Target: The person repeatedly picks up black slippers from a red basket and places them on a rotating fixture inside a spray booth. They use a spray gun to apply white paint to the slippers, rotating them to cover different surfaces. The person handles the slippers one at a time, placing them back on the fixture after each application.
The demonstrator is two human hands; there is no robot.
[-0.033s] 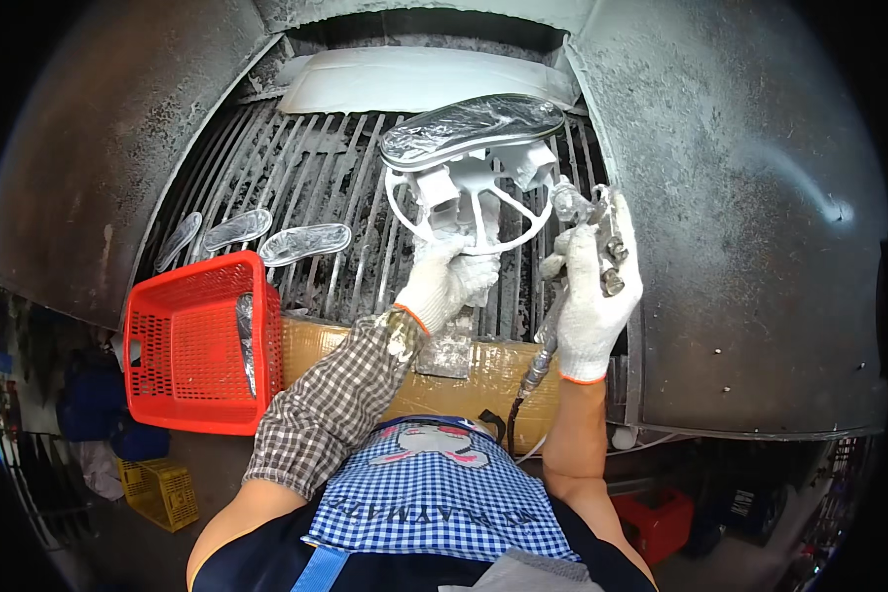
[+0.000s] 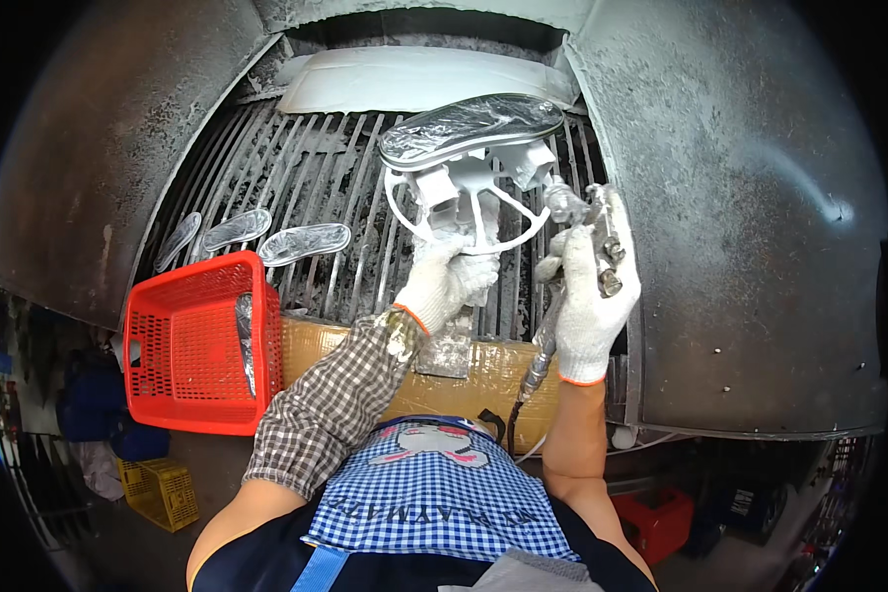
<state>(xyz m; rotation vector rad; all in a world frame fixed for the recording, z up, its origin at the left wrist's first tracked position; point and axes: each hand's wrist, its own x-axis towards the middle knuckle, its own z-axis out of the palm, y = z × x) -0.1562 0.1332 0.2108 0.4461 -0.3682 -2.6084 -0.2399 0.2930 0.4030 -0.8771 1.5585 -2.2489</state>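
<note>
Head view shows the left hand (image 2: 442, 274) closed on the near edge of a white wheel (image 2: 480, 212). On top of the wheel sits a big dark shoe sole (image 2: 472, 133) in shiny clear wrap. The right hand (image 2: 590, 301) is wrapped around a metal spray gun (image 2: 566, 203), just beside the wheel. Three wrapped soles (image 2: 306, 244) lie on metal bars (image 2: 357, 212) to the left, near a red basket (image 2: 271, 345).

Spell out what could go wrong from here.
The plastic-covered sole seems perched on the white wheel; a jerk from the left hand might slide it off. The spray gun in the right hand sits close to the wheel and could bump it. Overspray might drift onto the smaller soles lying on the slatted grate.
</note>
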